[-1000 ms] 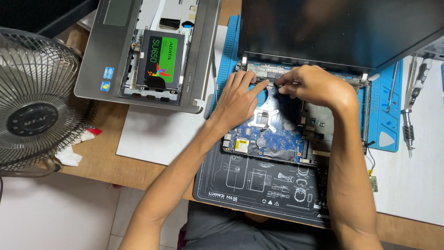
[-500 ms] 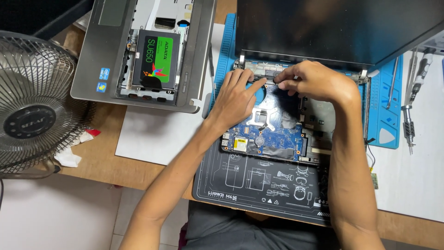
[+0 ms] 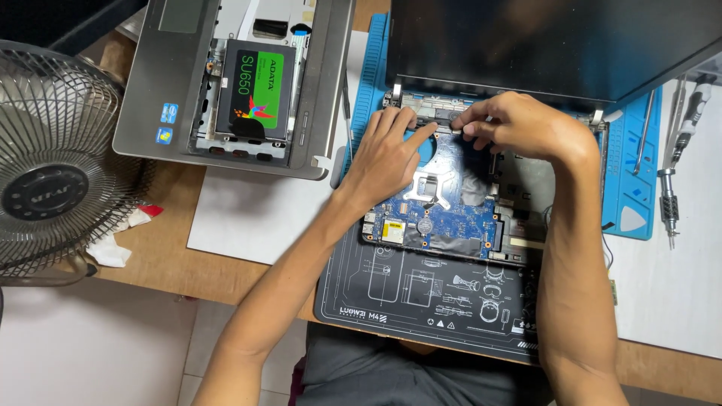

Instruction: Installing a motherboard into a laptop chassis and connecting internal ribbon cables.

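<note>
An opened laptop base lies in front of me with its blue motherboard [image 3: 444,218] bare and its dark screen [image 3: 549,45] tilted up behind. My left hand [image 3: 387,154] rests flat on the board's upper left, index finger stretched toward the hinge strip [image 3: 425,105]. My right hand [image 3: 511,124] hovers over the same strip, its fingertips pinched together on a small dark part by the hinge; what the part is I cannot make out.
A black work mat [image 3: 406,301] lies under the base and a blue mat [image 3: 635,195] behind it. A silver laptop shell [image 3: 162,90] with a green-labelled drive [image 3: 256,90] sits at left, a wire fan [image 3: 53,158] beside it. Screwdrivers [image 3: 669,173] lie at right.
Both hands stay at the hinge strip. The left index finger has stretched further toward the right hand's fingertips. The view has shifted slightly.
</note>
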